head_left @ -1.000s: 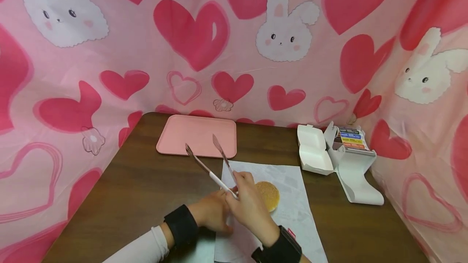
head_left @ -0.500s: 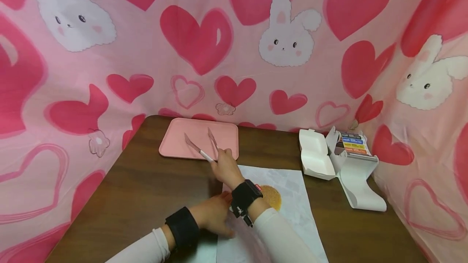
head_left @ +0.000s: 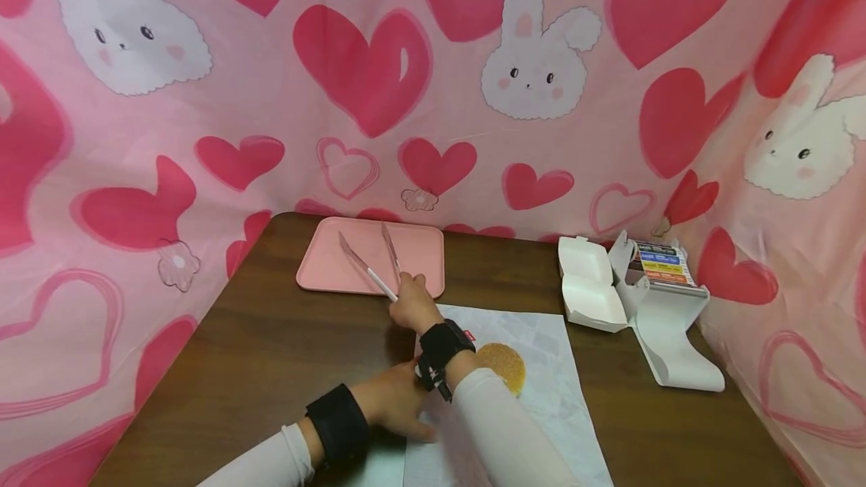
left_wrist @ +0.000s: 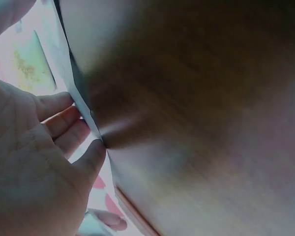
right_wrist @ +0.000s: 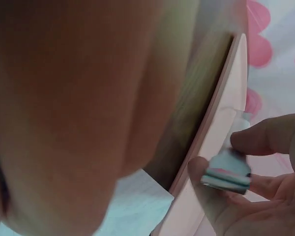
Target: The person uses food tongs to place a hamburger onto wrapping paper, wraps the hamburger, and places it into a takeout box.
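Tongs [head_left: 381, 284] grasped in right hand [head_left: 414, 303], tips over far tray [head_left: 323, 270], left hand [head_left: 394, 400] relaxed at left edge of paper [head_left: 551, 389], yellow disc [head_left: 504, 367] partly covered, paper's near end cut off

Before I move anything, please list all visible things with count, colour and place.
Table: 1, brown, in the middle
Tray: 1, pink, table's far side
Tongs: apparently 1 pair, white, darker tips, at the tray
Paper sheet: 1, white, on the table
Round food: 1, golden, on the sheet
Box: 1, white, open, far right
Paper holder: 1, white, coloured stripes, right of the box
Cloth: at least 1, pink with hearts and rabbits, behind and beside the table
Wristbands: 2, black, on the wrists
Sleeves: 2, white, on the forearms
Left hand: 1, bare, at the sheet's left edge
Right hand: 1, bare, holding the tongs
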`<state>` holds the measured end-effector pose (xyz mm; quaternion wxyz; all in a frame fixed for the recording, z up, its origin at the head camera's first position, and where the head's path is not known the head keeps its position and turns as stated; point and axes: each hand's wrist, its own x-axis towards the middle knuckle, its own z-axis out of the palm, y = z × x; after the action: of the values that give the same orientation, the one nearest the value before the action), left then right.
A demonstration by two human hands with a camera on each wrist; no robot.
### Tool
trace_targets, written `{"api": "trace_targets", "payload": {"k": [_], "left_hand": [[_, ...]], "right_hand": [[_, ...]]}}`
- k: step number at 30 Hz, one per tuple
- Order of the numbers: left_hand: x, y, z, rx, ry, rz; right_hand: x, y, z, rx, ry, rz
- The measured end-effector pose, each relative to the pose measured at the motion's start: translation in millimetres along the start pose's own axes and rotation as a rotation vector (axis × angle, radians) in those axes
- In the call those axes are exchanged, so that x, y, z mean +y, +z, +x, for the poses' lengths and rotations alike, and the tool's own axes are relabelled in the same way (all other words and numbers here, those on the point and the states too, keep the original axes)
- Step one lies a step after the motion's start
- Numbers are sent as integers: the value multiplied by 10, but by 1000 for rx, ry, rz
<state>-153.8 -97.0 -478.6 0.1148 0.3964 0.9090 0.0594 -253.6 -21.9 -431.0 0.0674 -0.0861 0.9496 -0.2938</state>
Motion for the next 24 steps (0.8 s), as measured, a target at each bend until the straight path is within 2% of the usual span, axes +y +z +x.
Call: {"api": "trace_targets", "payload": {"k": [9,17,24], "left_hand": [[-21,-2,-13,30,7,-36],[-12,3,-6,53,37,-1],[-3,-33,-24,29,36,14]], "right_hand": [[55,-15,20,-16,-69,-31],[101,-22,28,-39,-46,-63],[16,-80,-11,-21,-38,-74]]}}
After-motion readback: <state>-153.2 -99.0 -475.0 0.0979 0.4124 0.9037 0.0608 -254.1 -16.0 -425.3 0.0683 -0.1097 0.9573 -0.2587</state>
